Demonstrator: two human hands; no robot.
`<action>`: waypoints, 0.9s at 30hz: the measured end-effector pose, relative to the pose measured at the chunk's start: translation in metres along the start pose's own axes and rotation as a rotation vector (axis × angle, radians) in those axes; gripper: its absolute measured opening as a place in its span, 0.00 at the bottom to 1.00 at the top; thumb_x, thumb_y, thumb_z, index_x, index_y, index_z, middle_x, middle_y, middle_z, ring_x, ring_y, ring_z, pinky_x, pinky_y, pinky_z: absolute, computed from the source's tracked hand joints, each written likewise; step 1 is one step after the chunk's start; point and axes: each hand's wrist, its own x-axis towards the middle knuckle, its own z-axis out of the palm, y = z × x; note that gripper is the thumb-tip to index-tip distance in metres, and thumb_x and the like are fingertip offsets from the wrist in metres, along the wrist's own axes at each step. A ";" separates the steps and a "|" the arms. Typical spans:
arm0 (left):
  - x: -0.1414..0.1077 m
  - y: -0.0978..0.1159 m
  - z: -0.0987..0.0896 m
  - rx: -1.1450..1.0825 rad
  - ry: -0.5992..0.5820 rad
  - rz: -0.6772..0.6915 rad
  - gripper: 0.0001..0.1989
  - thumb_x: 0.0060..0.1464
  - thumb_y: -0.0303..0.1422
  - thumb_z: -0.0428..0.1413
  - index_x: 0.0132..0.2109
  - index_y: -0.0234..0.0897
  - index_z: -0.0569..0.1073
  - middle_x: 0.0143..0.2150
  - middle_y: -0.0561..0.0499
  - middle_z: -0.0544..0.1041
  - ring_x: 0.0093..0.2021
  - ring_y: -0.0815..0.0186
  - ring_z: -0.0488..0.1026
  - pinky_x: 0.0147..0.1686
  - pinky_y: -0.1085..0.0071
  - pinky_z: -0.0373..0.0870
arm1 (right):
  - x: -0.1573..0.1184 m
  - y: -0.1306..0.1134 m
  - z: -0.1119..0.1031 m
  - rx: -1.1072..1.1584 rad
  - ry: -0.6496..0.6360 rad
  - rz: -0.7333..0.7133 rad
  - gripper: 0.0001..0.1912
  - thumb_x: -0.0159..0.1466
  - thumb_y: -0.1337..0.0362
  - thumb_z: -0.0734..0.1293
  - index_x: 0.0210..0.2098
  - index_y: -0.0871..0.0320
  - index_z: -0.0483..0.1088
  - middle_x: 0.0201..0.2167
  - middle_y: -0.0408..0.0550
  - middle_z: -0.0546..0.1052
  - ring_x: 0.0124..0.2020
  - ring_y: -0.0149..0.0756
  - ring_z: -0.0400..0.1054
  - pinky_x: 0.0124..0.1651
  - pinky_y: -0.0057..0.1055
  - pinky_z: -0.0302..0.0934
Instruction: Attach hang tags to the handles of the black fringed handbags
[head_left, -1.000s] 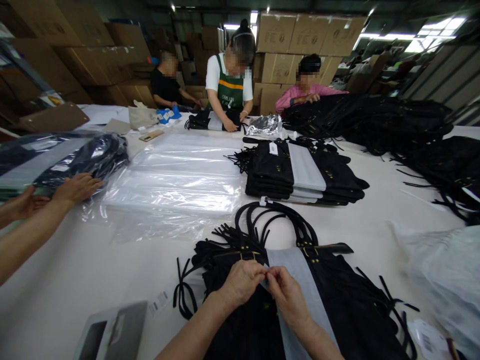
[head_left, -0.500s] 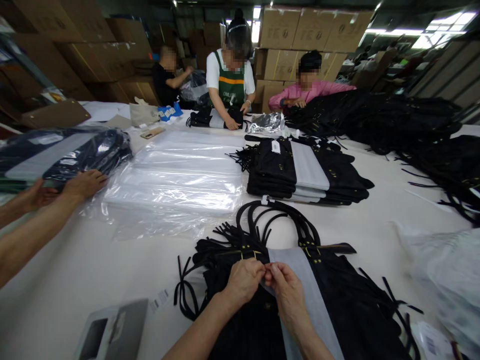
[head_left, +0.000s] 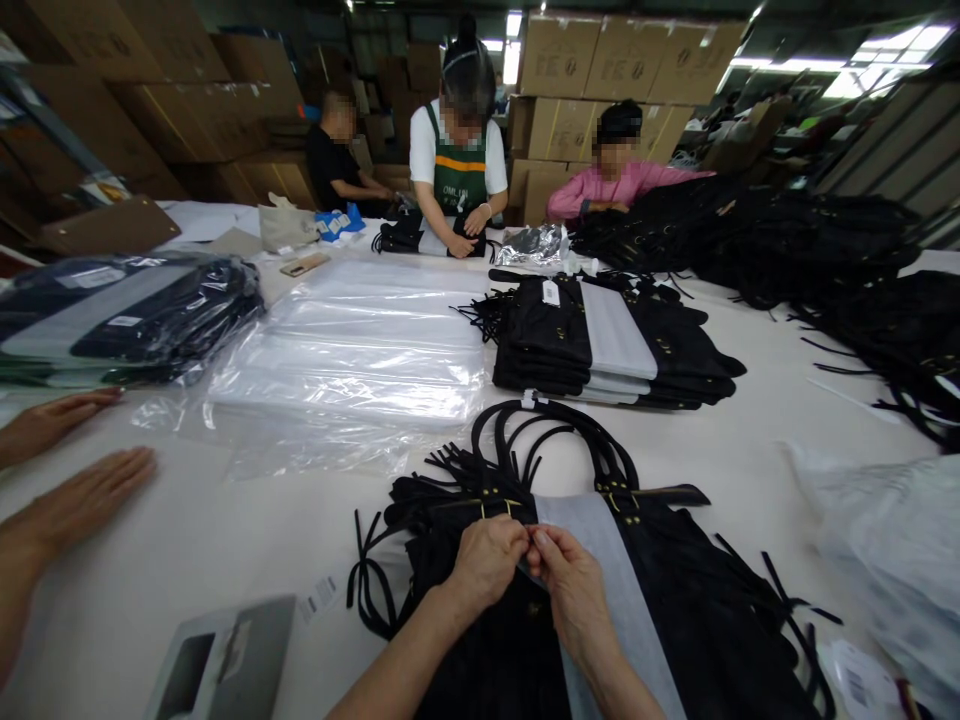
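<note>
Black bag [head_left: 712, 600] lies on the tabletop [head_left: 247, 540]. Our left hand [head_left: 491, 555] and right hand [head_left: 570, 572] stay pinched by its grey strip [head_left: 624, 600], anything held too small to tell; a co-worker's hands [head_left: 94, 500] have left the wrapped stack [head_left: 112, 310], our fingerwork seemingly unfinished.

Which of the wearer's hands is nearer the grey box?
The left hand is nearer, to the right of the grey box; the right hand is farther right.
</note>
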 end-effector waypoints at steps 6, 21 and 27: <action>-0.008 0.002 -0.012 -0.120 -0.062 0.093 0.12 0.51 0.28 0.44 0.28 0.37 0.72 0.27 0.53 0.68 0.28 0.70 0.65 0.31 0.75 0.60 | -0.002 -0.001 0.002 0.028 0.028 -0.018 0.19 0.44 0.53 0.72 0.27 0.61 0.70 0.18 0.40 0.71 0.19 0.25 0.61 0.22 0.21 0.57; -0.020 -0.003 -0.017 -0.427 0.023 -0.062 0.08 0.48 0.32 0.46 0.28 0.39 0.69 0.22 0.56 0.69 0.21 0.71 0.63 0.24 0.73 0.59 | -0.001 0.003 0.003 -0.213 -0.047 -0.043 0.16 0.47 0.54 0.70 0.27 0.62 0.71 0.17 0.42 0.72 0.20 0.28 0.64 0.24 0.25 0.59; -0.020 -0.002 -0.016 -0.450 0.040 -0.057 0.08 0.49 0.30 0.45 0.28 0.39 0.68 0.22 0.57 0.67 0.21 0.72 0.61 0.25 0.74 0.58 | -0.001 0.002 0.005 -0.237 -0.074 -0.030 0.16 0.47 0.53 0.70 0.25 0.62 0.70 0.15 0.42 0.70 0.18 0.27 0.62 0.22 0.24 0.57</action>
